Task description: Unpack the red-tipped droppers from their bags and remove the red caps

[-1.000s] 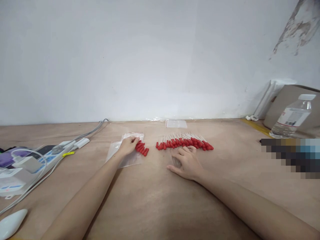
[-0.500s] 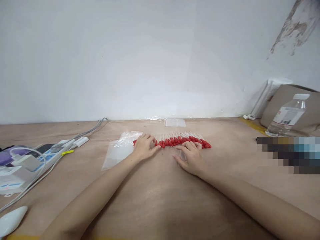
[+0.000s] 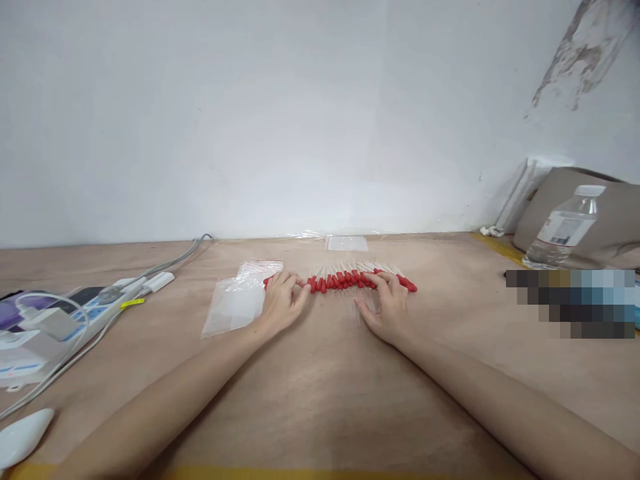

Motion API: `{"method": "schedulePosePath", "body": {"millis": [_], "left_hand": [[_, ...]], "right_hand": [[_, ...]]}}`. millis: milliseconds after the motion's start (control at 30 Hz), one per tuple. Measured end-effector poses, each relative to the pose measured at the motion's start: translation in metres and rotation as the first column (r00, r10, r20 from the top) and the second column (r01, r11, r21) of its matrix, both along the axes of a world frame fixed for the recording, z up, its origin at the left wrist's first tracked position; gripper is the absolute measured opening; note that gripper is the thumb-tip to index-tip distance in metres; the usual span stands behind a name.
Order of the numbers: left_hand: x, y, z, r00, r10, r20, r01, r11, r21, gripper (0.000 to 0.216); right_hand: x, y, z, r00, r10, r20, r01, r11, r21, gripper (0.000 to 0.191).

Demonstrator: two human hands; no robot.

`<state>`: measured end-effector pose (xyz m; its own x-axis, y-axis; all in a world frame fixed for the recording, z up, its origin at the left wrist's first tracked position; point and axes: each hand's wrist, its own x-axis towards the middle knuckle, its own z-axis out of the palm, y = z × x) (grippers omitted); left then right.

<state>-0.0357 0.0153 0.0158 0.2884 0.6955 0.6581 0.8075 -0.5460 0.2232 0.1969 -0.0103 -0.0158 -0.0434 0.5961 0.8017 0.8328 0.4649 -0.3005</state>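
A row of thin clear droppers with red bulbs (image 3: 345, 280) lies across the middle of the wooden table (image 3: 310, 400). My left hand (image 3: 280, 303) rests flat at the row's left end, fingers spread and touching the red bulbs. My right hand (image 3: 387, 307) lies flat near the row's right part, fingertips on the bulbs, covering some clear stems. Neither hand grips anything. A clear plastic zip bag (image 3: 235, 300) lies just left of my left hand.
Another small clear bag (image 3: 346, 243) lies by the wall. A power strip with plugs and cables (image 3: 65, 320) sits at the left, a white mouse (image 3: 23, 437) at the near left. A water bottle (image 3: 563, 230) and cardboard box (image 3: 585, 213) stand at the right.
My left hand left the bag and slid the small group of red droppers right to join the main row. My right hand moved forward onto the row.
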Motion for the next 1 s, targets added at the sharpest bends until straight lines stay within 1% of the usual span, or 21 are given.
{"method": "schedulePosePath", "body": {"millis": [67, 100, 133, 200, 300, 433, 600, 733, 767, 867, 900, 1000], "left_hand": [[-0.008, -0.013, -0.005, 0.990, -0.132, -0.037, 0.132, 0.991, -0.016, 0.013], [-0.012, -0.018, -0.008, 0.982, -0.181, -0.052, 0.179, 0.983, -0.026, 0.013], [-0.015, -0.022, -0.011, 0.976, -0.210, -0.058, 0.209, 0.977, -0.033, 0.013], [-0.017, -0.025, -0.015, 0.970, -0.236, -0.056, 0.234, 0.972, -0.039, 0.012], [-0.016, -0.023, -0.018, 0.966, -0.252, -0.062, 0.250, 0.967, -0.044, 0.013], [-0.012, -0.021, -0.017, 0.961, -0.266, -0.080, 0.265, 0.964, -0.031, 0.013], [-0.011, -0.026, -0.016, 0.952, -0.291, -0.095, 0.293, 0.956, 0.004, 0.014], [-0.002, -0.028, -0.015, 0.933, -0.321, -0.161, 0.326, 0.945, 0.004, 0.032], [0.002, -0.028, -0.015, 0.925, -0.333, -0.186, 0.339, 0.941, 0.004, 0.032], [0.010, -0.028, -0.015, 0.904, -0.349, -0.248, 0.361, 0.933, 0.002, 0.018], [0.011, -0.028, -0.014, 0.898, -0.347, -0.270, 0.359, 0.933, -0.008, 0.017], [0.013, -0.029, -0.012, 0.872, -0.347, -0.344, 0.347, 0.936, -0.064, 0.020]], "right_hand": [[0.001, -0.001, 0.002, 1.000, 0.002, 0.008, -0.003, 0.998, 0.060, 0.054], [0.001, -0.002, 0.003, 0.998, 0.024, 0.050, -0.028, 0.996, 0.080, 0.056], [0.001, -0.003, 0.004, 0.992, 0.060, 0.114, -0.070, 0.994, 0.089, 0.055], [0.002, -0.006, 0.005, 0.956, 0.148, 0.252, -0.169, 0.983, 0.066, 0.049], [-0.001, -0.009, 0.007, 0.902, 0.242, 0.357, -0.253, 0.967, -0.016, 0.040], [-0.009, -0.010, 0.005, 0.881, 0.295, 0.369, -0.288, 0.955, -0.075, 0.031], [-0.017, -0.009, 0.002, 0.873, 0.341, 0.349, -0.336, 0.939, -0.077, 0.023], [-0.021, -0.009, 0.001, 0.867, 0.358, 0.347, -0.347, 0.933, -0.095, 0.021], [-0.021, -0.009, 0.000, 0.864, 0.363, 0.349, -0.350, 0.931, -0.102, 0.021], [-0.022, -0.007, -0.001, 0.852, 0.382, 0.359, -0.369, 0.923, -0.105, 0.021], [-0.022, -0.007, -0.002, 0.849, 0.387, 0.360, -0.378, 0.920, -0.099, 0.022], [-0.021, -0.006, -0.002, 0.838, 0.408, 0.362, -0.409, 0.909, -0.077, 0.024]]}}
